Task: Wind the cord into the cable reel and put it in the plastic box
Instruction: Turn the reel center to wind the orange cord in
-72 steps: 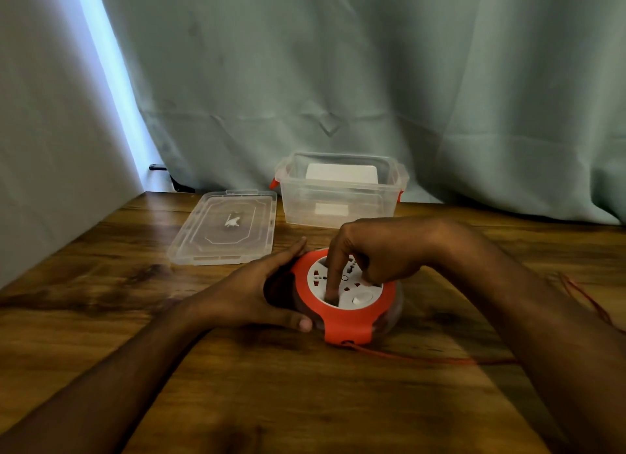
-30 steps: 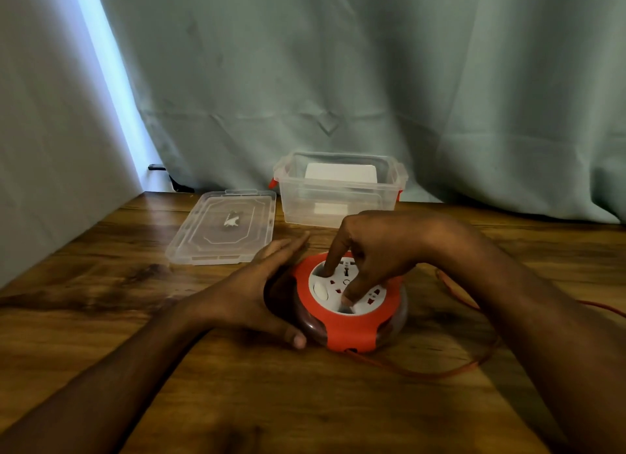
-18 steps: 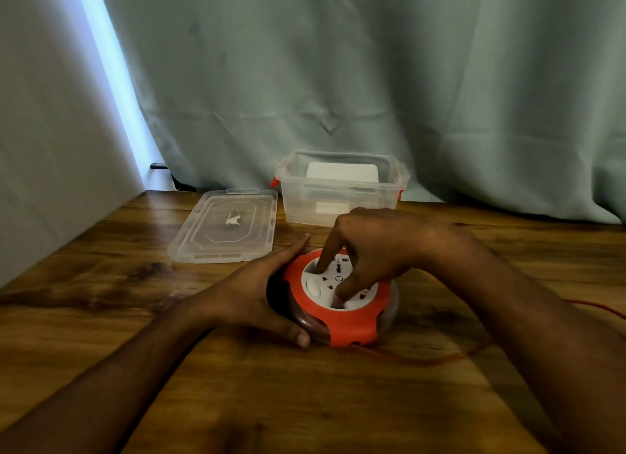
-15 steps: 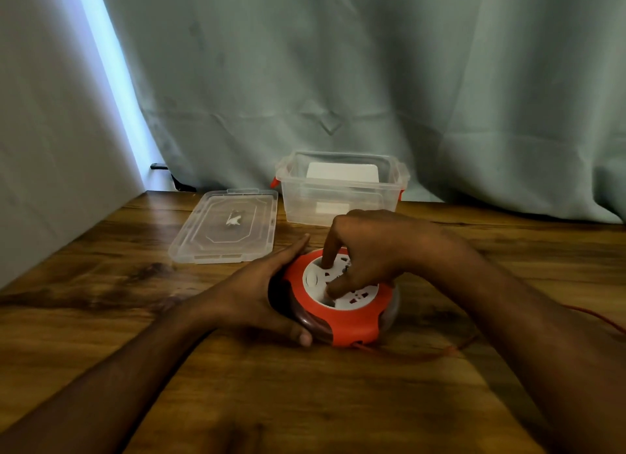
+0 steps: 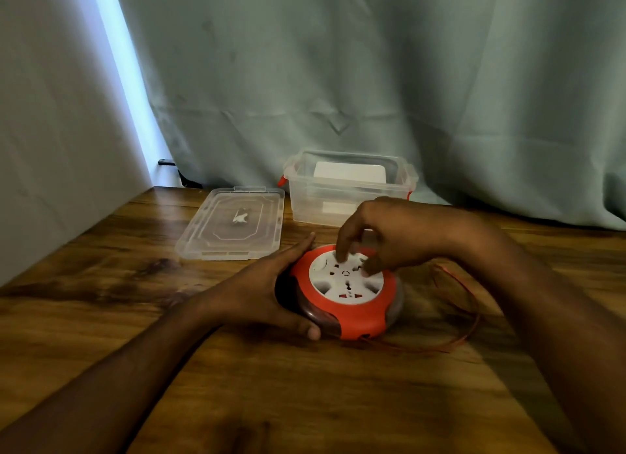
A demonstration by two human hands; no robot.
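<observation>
Resting against left hand [image 5: 267,294]: cable reel [image 5: 349,294]

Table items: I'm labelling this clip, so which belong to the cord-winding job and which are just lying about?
Job:
cable reel
red cord
plastic box
left hand steadying the reel
right hand, fingers on the reel's white face

Lying about:
clear lid
white item in the box

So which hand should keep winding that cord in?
Probably the right hand: its fingertips are on the reel's white face, and the loose cord lies on its side. The left hand braces the reel's rim.
</observation>
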